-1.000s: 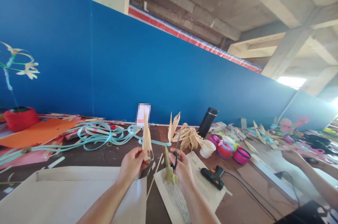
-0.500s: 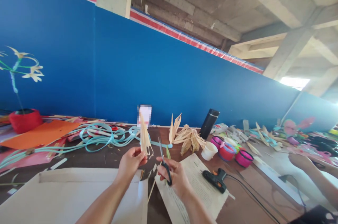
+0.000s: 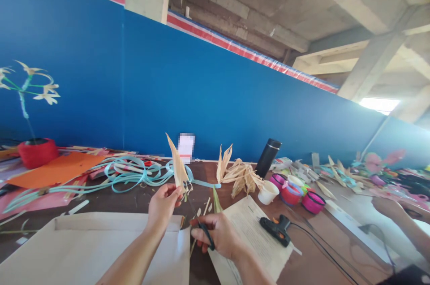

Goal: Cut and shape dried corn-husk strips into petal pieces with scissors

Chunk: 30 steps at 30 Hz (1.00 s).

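Pinched between the thumb and fingers of my left hand [image 3: 163, 204] is a pale dried corn husk [image 3: 178, 164], its pointed tip up and its ragged lower edge near my fingertips. My right hand [image 3: 218, 235] grips black-handled scissors [image 3: 207, 233]. Their blades point up and left to the husk's lower edge, close beside my left fingers; whether they touch it I cannot tell. Under my right hand lies a printed sheet [image 3: 250, 231]. A greenish husk strip [image 3: 217, 200] lies just beyond that hand.
A black glue gun [image 3: 277, 230] lies on the sheet, its cord running right. Behind are more dried husks [image 3: 242, 177], a white cup [image 3: 268, 192], a black bottle [image 3: 268, 158] and light-blue strips [image 3: 131, 175]. White board [image 3: 101, 249] lies front left. Another person's hand [image 3: 386, 208] is at right.
The scissors have swung from upright to leaning left, their blades now at the husk's base. My left hand has shifted slightly left, and the husk has turned to show its broader side.
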### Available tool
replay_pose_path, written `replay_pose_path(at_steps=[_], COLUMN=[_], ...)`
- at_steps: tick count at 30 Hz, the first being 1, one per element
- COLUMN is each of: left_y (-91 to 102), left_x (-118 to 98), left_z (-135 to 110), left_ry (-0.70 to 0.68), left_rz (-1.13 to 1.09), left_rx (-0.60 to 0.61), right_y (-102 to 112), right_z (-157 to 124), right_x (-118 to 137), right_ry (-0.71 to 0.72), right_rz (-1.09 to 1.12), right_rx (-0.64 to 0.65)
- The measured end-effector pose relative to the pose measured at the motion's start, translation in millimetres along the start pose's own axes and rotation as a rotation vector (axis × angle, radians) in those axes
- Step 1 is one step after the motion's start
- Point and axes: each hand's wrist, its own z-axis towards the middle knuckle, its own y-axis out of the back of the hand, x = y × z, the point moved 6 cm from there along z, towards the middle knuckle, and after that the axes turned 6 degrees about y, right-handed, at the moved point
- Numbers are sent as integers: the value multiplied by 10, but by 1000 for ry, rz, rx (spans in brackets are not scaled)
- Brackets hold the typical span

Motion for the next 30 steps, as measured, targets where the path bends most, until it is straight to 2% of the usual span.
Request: replay_pose_path(at_steps=[4, 9, 13, 30], left_y=[37, -33, -89, -209], left_x=[-33, -49, -77, -55], left_z=[1, -38, -101, -200], left_ry=[-43, 5, 29, 82], left_rz=[52, -143, -212, -165], left_rx=[-58, -12, 21, 95], right_y=[-13, -25, -25, 6], right_z=[3, 12, 26, 84], right_x=[-17, -29, -50, -80], right_ry=[-16, -31, -12, 55], right_rz=[-8, -20, 0, 111], right_rx=[2, -26, -60, -128])
